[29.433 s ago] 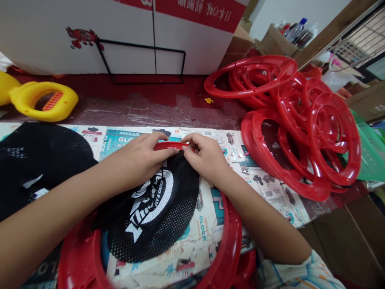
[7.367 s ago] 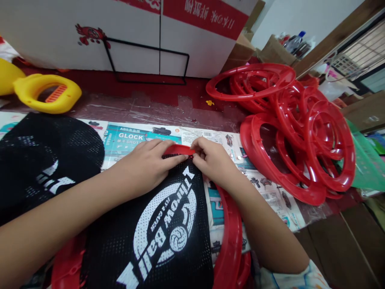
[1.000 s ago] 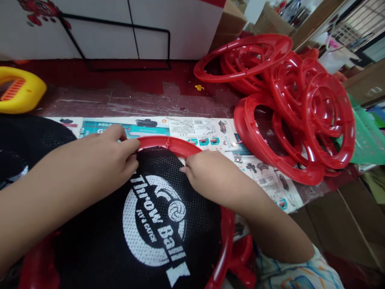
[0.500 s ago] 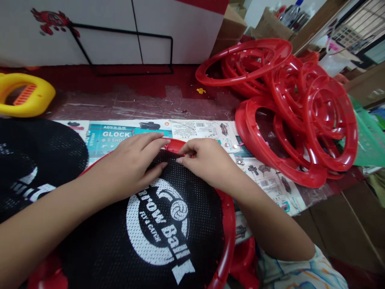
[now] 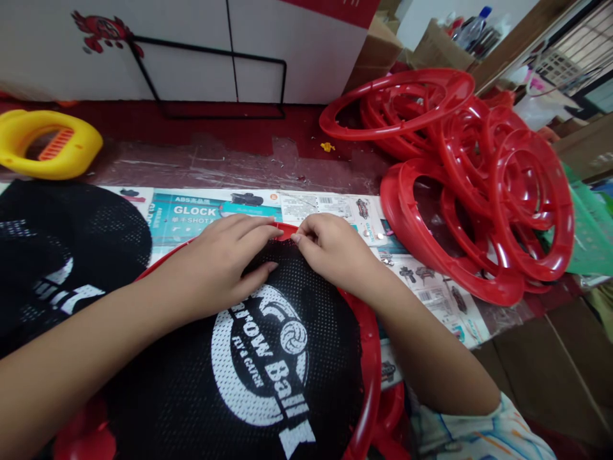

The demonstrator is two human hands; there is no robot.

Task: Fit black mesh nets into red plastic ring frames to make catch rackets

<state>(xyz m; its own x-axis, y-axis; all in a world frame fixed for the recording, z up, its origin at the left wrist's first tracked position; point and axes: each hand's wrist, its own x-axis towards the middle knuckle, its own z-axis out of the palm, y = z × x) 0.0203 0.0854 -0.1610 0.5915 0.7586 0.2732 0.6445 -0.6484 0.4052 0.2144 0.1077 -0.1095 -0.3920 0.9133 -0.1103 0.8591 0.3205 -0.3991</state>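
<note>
A black mesh net (image 5: 268,370) printed with a white "Throw Ball" logo is stretched over a red plastic ring (image 5: 368,358) in front of me. My left hand (image 5: 220,262) lies on the net's far edge with its fingers pressing the mesh against the ring's rim. My right hand (image 5: 330,249) pinches the mesh edge at the same far point of the rim, fingertips almost touching the left hand's. Both hands sit side by side at the top of the ring.
A heap of several bare red rings (image 5: 479,185) lies at the right. A pile of black mesh nets (image 5: 62,255) is at the left, a yellow plastic part (image 5: 52,144) beyond it. Printed paper sheets (image 5: 201,207) cover the table; a white carton (image 5: 191,45) stands behind.
Compared with a second ago, both hands have come together at the far point of the rim. The net now covers more of the ring than half a minute ago.
</note>
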